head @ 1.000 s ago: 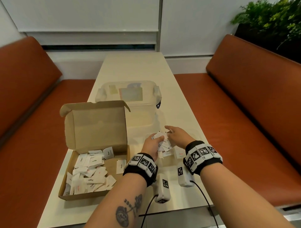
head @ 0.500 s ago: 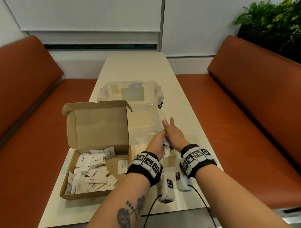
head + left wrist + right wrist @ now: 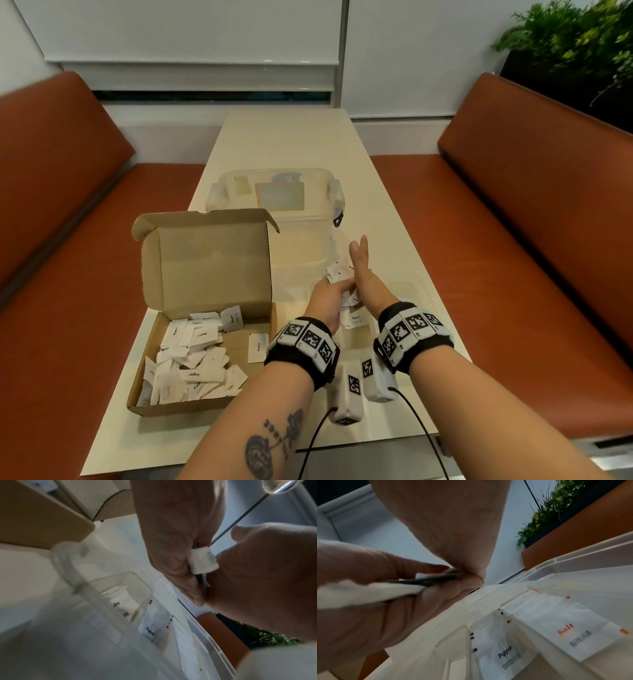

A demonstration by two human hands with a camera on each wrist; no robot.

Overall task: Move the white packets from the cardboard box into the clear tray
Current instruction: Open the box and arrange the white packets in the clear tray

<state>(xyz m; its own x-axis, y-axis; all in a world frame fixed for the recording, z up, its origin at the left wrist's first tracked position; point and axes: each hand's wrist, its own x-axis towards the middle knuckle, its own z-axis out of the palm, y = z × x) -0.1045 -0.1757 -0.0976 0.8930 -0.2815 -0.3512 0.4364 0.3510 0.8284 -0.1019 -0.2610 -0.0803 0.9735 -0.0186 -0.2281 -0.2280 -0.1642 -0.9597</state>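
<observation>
— Where are the white packets (image 3: 338, 277)?
— Held in a bunch above the clear tray (image 3: 416, 291), left hand (image 3: 328, 298) fingers curled round them; right hand (image 3: 363, 274) flat against them, fingers straight.
— So the drop?
— Straight down. Many remain in the cardboard box (image 3: 202, 308), leftward.

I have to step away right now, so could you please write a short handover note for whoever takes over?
Left hand: grips a bunch of white packets above the clear tray.
Right hand: fingers straight, flat against that bunch.
Done: a Pepper packet and a Salt packet lie in separate tray compartments.
Left: sort the held bunch; many packets remain in the cardboard box.
</observation>
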